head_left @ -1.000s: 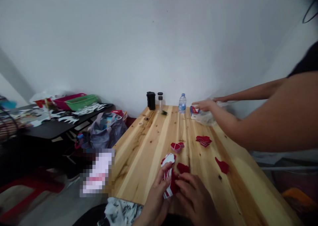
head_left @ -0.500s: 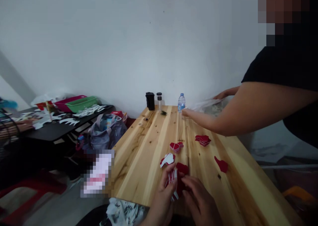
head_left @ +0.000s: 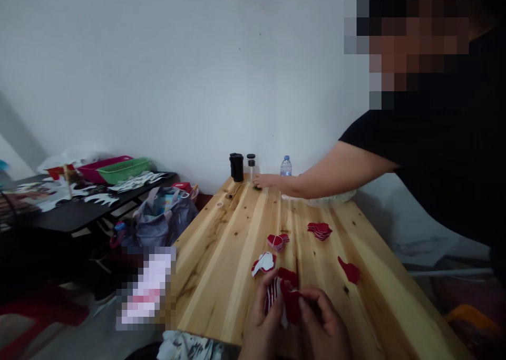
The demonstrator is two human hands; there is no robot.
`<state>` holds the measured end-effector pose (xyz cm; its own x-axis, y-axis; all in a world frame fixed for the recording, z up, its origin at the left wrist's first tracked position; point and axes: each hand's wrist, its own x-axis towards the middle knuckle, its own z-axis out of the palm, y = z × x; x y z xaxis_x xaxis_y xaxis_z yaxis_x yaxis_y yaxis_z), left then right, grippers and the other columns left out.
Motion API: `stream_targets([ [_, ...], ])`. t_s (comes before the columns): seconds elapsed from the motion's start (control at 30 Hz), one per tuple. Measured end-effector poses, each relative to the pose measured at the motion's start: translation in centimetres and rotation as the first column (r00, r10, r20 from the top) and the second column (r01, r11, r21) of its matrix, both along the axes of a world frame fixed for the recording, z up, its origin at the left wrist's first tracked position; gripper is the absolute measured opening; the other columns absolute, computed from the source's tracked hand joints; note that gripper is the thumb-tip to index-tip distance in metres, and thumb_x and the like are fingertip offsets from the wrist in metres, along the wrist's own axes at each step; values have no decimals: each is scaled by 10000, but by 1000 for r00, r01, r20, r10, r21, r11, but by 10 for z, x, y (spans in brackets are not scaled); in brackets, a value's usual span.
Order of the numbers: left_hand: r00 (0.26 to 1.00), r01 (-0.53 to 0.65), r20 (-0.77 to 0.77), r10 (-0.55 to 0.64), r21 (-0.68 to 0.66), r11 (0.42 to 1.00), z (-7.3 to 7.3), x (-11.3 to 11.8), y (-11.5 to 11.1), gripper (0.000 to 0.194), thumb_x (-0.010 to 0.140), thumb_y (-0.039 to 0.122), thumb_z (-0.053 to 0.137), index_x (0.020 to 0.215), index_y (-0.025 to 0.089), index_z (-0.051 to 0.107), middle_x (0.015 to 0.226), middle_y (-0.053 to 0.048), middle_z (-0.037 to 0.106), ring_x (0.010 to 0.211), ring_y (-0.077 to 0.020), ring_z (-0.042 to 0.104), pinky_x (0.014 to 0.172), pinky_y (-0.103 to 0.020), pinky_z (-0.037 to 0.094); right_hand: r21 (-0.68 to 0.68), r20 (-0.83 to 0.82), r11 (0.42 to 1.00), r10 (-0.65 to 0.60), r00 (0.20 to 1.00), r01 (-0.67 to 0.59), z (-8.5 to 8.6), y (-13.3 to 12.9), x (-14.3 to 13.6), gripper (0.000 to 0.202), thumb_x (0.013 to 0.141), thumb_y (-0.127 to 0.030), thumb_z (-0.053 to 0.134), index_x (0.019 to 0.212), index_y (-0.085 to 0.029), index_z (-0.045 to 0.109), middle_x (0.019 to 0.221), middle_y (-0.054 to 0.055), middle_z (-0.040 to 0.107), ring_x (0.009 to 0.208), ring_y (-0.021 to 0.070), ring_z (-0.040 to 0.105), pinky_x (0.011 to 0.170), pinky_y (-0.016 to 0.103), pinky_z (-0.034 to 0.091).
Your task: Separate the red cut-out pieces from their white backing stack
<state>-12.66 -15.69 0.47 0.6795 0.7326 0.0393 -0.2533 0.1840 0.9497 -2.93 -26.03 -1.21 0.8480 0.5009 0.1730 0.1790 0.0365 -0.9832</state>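
Near the table's front edge, my left hand [head_left: 264, 307] grips a stack of red pieces with white edges [head_left: 272, 295]. Beside it my right hand [head_left: 322, 315] pinches a red piece [head_left: 291, 301] between thumb and finger, next to the stack. Just beyond my hands lies a piece with a white face and red edge [head_left: 264, 264]. Farther back are a tied red bundle [head_left: 278, 242] and a red stack [head_left: 319, 231]. One single red piece [head_left: 348, 270] rests to the right.
A person in black [head_left: 443, 138] leans in from the right, arm over the wooden table [head_left: 221, 265]. A black cup [head_left: 236, 167], a small jar [head_left: 252, 169] and a bottle [head_left: 285, 166] stand at the back. Left are a bag [head_left: 166, 217] and a black table [head_left: 75, 215].
The other person's hand has moved left from the bottle to beside the jar. My right hand has turned a red piece upright beside the stack. The view has shifted slightly.
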Motion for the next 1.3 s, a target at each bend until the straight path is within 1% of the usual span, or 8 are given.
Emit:
stream_targets([
  [0.23,996,37,87,-6,-361,932,16,-1,7,534,744,383,767,1234,268,591,1134,-87,635,912,-226,629,715,-297,508,-366,239,880,-227,944,304,-4,-56,161,418,775,-552,513,905,-181,653,849,93,747,790,246,702,704,331,538],
  [0.37,996,31,89,5,-394,919,17,-4,11,523,734,376,775,1216,262,606,1067,-88,641,877,-215,614,708,-304,514,-445,300,832,-211,930,332,-22,-64,188,347,772,-514,498,841,-208,646,782,76,739,751,249,692,660,326,507],
  [0.73,989,81,144,-24,-400,913,23,-5,12,507,789,356,728,1262,255,578,1091,-97,612,989,-238,591,725,-309,512,-517,534,698,-190,824,496,-7,-50,157,179,843,-313,448,861,-199,585,943,142,603,910,295,610,737,385,456],
  [0.83,990,86,139,-33,-400,913,19,-4,10,532,774,369,741,1268,265,575,1077,-93,626,976,-245,609,705,-300,512,-416,553,808,-140,821,418,13,-33,111,226,876,-373,474,937,-198,603,1000,124,602,966,269,603,820,370,489],
  [0.93,987,86,160,-21,-410,908,16,1,5,533,762,367,756,1257,268,586,1090,-89,650,1033,-259,620,782,-306,511,-342,457,938,115,882,55,26,-6,45,243,917,-377,494,1081,-245,615,1023,67,645,804,194,641,702,302,540],
  [1.0,983,53,182,29,-428,902,18,5,2,514,765,350,757,1245,267,594,1141,-83,653,1084,-257,615,865,-310,495,-277,466,952,254,847,-132,26,12,9,309,912,-297,515,1214,-279,581,1141,58,645,1014,204,639,845,299,545],
  [1.13,970,46,232,75,-475,879,21,5,-1,521,794,344,733,1282,282,562,1271,-76,617,1126,-252,606,963,-337,458,-218,527,968,221,821,-121,14,27,-19,420,915,-234,507,1332,-277,497,1223,61,630,1127,201,610,913,295,540],
  [1.3,961,104,274,40,-491,865,21,-3,3,520,814,337,716,1303,274,551,1250,-87,622,1102,-247,608,959,-353,455,-168,544,978,200,815,-128,9,18,-13,255,921,-256,528,1166,-268,597,1125,60,658,1059,201,635,879,297,556],
])
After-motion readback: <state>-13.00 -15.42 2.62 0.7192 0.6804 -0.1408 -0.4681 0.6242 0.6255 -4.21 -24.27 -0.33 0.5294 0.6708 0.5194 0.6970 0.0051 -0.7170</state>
